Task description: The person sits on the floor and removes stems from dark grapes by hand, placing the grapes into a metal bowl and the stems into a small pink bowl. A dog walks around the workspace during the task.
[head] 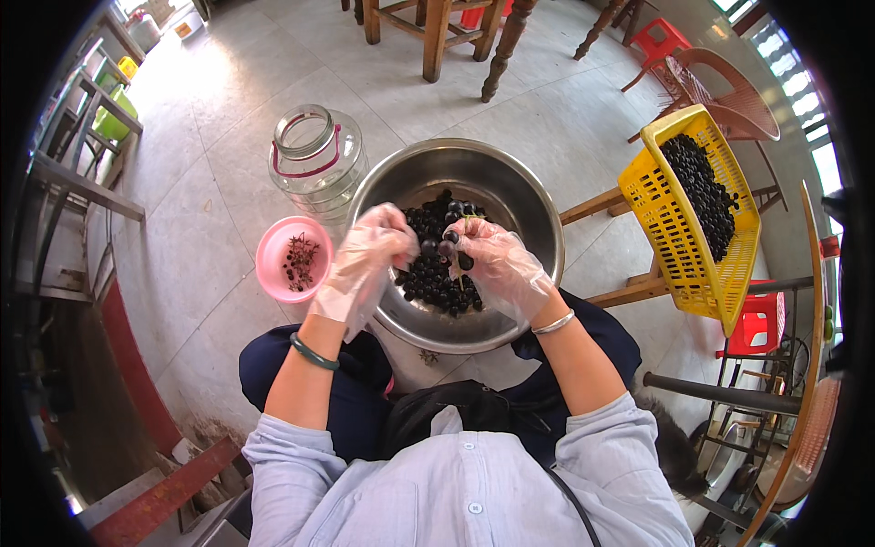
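Observation:
My right hand (502, 256), in a clear plastic glove, grips a small bunch of dark grapes (448, 247) by its green stem. The bunch hangs above a wide stainless steel basin (543, 219). Beneath it, loose dark grapes (437, 290) lie heaped on the basin's floor. Over the basin's left side is my left hand (383, 239), gloved likewise, its fingers curled and blurred; whether it holds anything I cannot tell. A pink plastic bowl (265, 273) stands left of the basin, containing grape stems (304, 256) and a few dark grapes.
Behind the pink bowl stands a large glass jar (318, 174) with a magenta handle and an uncovered mouth. At right, a yellow plastic basket (660, 225) of dark grapes rests tilted on a wooden stool (605, 294). Wooden furniture legs (437, 41) stand farther off on the tiled floor.

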Tool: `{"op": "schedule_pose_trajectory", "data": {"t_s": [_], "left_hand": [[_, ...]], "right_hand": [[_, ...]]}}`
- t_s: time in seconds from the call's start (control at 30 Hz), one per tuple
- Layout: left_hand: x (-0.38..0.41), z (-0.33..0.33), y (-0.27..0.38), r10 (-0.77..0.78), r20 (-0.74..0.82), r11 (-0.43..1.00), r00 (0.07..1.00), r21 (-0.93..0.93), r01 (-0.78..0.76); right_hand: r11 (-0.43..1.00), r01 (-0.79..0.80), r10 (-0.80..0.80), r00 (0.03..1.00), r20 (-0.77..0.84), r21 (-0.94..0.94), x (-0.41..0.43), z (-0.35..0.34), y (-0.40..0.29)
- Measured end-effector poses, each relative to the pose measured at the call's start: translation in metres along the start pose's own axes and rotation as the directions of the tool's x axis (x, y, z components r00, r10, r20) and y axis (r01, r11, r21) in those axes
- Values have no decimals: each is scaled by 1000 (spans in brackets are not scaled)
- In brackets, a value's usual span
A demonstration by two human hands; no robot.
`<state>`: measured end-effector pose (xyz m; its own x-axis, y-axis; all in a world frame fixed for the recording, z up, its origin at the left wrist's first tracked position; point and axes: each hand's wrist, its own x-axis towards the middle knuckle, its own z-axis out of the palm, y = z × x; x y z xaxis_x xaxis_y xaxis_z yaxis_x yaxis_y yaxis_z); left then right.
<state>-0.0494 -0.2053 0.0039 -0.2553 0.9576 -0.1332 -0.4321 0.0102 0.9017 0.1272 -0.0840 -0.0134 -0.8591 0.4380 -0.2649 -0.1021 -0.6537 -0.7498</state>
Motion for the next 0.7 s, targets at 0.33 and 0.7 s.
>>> {"op": "schedule_pose_trajectory", "data": {"t_s": [0.33, 0.7], "left_hand": [[-29, -91, 17, 693, -216, 33, 688, 963, 269], [1, 18, -26, 177, 94, 765, 980, 613, -197]], "right_hand": [[966, -163, 103, 955, -279, -202, 4, 3, 1], [913, -59, -35, 974, -222, -403, -9, 9, 1]]}}
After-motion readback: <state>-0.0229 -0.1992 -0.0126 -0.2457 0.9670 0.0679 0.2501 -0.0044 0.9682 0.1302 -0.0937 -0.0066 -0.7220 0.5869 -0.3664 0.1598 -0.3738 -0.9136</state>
